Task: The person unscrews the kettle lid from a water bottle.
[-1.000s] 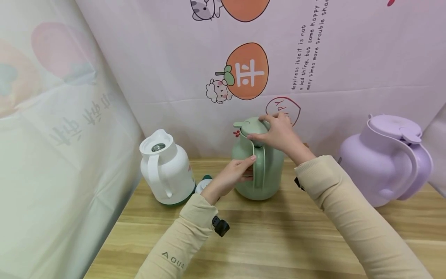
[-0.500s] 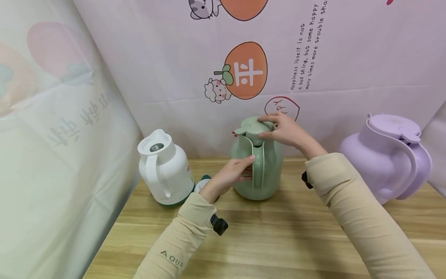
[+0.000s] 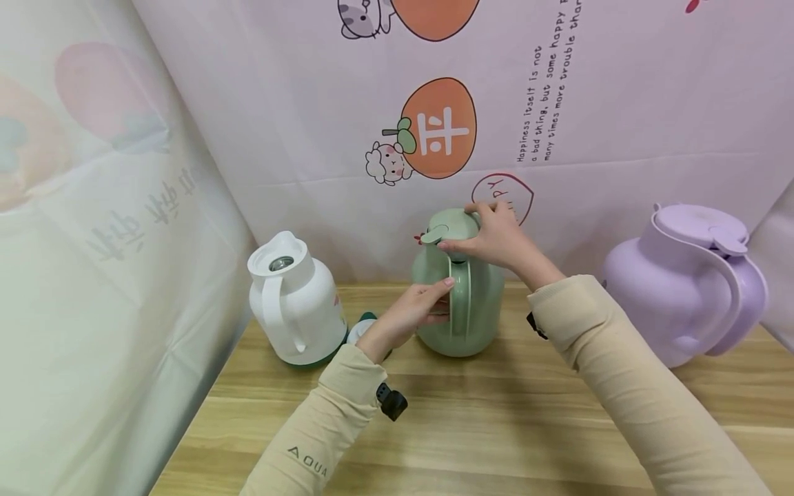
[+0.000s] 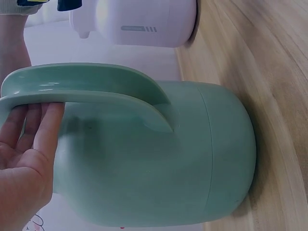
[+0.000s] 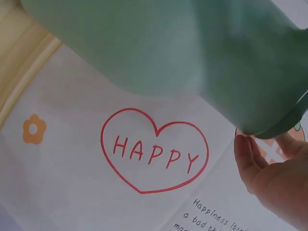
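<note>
A green thermos jug (image 3: 486, 303) stands upright on the wooden table, its handle facing me. My left hand (image 3: 412, 313) holds that handle (image 4: 110, 79), with fingers reaching inside it and the thumb along its top in the head view. Above, my right hand (image 3: 496, 234) grips the jug's green lid (image 3: 451, 224), thumb at the near side and fingers over the far edge. The lid's lever (image 3: 435, 235) points toward the front left. In the right wrist view the fingertips (image 5: 243, 144) lie against the lid's rim.
To the left stands a white thermos jug (image 3: 294, 303) with its mouth uncovered. A white and dark green lid (image 3: 360, 329) lies beside it. A lilac thermos jug (image 3: 664, 289) with its lid on stands at the right. Printed cloth (image 3: 322, 138) hangs behind the table.
The green lid has turned, its lever swinging from the left toward the front. My right hand eased off to the right, then came back onto the lid. The left hand stays on the handle.
</note>
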Action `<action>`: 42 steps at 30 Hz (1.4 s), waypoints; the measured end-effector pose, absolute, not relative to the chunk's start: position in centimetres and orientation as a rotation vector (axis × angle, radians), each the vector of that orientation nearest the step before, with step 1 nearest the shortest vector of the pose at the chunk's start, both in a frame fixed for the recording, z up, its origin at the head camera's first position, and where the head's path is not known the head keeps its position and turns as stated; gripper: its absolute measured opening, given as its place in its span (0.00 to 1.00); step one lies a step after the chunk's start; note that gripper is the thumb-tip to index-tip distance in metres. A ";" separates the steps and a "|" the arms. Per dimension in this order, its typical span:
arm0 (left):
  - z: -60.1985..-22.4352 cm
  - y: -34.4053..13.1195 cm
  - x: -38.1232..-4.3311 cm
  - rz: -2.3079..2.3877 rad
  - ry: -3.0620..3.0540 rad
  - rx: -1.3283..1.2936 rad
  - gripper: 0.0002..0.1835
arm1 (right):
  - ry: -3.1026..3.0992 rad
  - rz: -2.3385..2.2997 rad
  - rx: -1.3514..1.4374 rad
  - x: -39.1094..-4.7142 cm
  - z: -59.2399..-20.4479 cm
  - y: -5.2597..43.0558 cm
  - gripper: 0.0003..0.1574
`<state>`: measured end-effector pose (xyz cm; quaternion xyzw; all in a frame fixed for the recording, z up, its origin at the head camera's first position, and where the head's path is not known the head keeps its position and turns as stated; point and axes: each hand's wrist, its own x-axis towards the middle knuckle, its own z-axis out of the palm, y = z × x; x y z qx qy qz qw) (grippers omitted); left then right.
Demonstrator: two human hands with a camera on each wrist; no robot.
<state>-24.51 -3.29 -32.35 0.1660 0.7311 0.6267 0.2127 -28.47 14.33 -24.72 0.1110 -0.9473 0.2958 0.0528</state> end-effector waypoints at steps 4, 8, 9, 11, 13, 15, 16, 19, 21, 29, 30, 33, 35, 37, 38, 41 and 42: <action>-32.4 -3.2 -24.5 1.741 2.037 0.458 0.28 | -2.871 0.896 0.317 -28.4 -24.8 14.1 0.52; -32.4 -3.2 -24.4 1.739 2.037 0.448 0.28 | -2.855 0.891 0.375 -28.4 -24.6 14.5 0.49; -32.4 -3.2 -24.4 1.738 2.036 0.446 0.28 | -2.850 0.899 0.393 -28.4 -24.5 14.6 0.48; -32.4 -3.3 -24.4 1.735 2.035 0.442 0.28 | -2.843 0.917 0.428 -28.5 -24.5 14.9 0.48; -32.3 -3.3 -24.4 1.735 2.030 0.437 0.28 | -2.841 0.962 0.438 -28.4 -24.4 15.2 0.47; -32.3 -3.2 -24.5 1.735 2.028 0.443 0.28 | -2.837 1.003 0.443 -28.4 -24.3 15.4 0.47; -32.3 -3.2 -24.5 1.735 2.025 0.444 0.28 | -2.838 1.017 0.446 -28.3 -24.3 15.5 0.47; -32.3 -3.3 -24.5 1.734 2.024 0.454 0.28 | -2.840 1.044 0.467 -28.3 -24.2 15.9 0.45; -32.3 -3.3 -24.5 1.730 2.025 0.458 0.28 | -2.853 1.049 0.499 -28.3 -24.1 16.1 0.44; -32.4 -3.4 -24.5 1.716 2.044 0.472 0.28 | -2.918 1.124 0.589 -27.9 -23.4 16.2 0.41; -32.4 -3.4 -24.5 1.717 2.044 0.473 0.28 | -2.927 1.112 0.569 -27.8 -23.3 16.1 0.40; -32.4 -3.4 -24.4 1.723 2.039 0.475 0.28 | -2.948 1.038 0.488 -27.7 -23.2 15.4 0.40; -32.4 -3.4 -24.4 1.727 2.036 0.476 0.28 | -2.963 0.995 0.435 -27.7 -23.2 14.9 0.41; -32.4 -3.5 -24.4 1.726 2.037 0.474 0.28 | -2.970 0.971 0.409 -27.7 -23.2 14.5 0.43; -32.4 -3.5 -24.4 1.726 2.036 0.473 0.28 | -2.967 0.964 0.404 -27.7 -23.2 14.4 0.44; -32.3 -3.5 -24.3 1.726 2.036 0.471 0.28 | -2.966 0.921 0.404 -27.7 -23.3 14.0 0.48; -32.3 -3.5 -24.3 1.726 2.036 0.469 0.28 | -2.968 0.906 0.404 -27.7 -23.4 13.9 0.49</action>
